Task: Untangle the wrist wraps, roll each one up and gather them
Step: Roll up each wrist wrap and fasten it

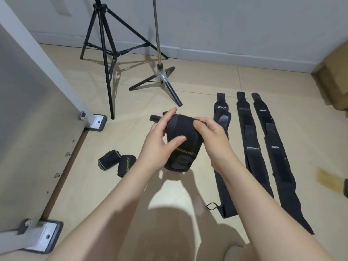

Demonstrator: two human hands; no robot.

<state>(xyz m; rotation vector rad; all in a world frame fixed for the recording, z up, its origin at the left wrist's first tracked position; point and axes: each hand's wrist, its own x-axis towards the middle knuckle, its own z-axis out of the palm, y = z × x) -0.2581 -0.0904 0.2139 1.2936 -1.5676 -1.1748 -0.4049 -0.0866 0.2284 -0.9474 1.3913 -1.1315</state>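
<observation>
A: Wrist wrap (180,142), why held above the floor (169,91)?
B: Both grips clamp it, left hand (160,140) and right hand (211,136), so the roll probably stays tight (two finished rolls (116,162) wait left; three flat wraps (250,147) lie right).

You have open floor (169,187) under your hands between the two rolled wraps (116,162) on your left and three flat wraps (250,147) laid side by side on your right, while ahead two tripods (105,53) and, leftward, a panel (37,110) block reach.
</observation>
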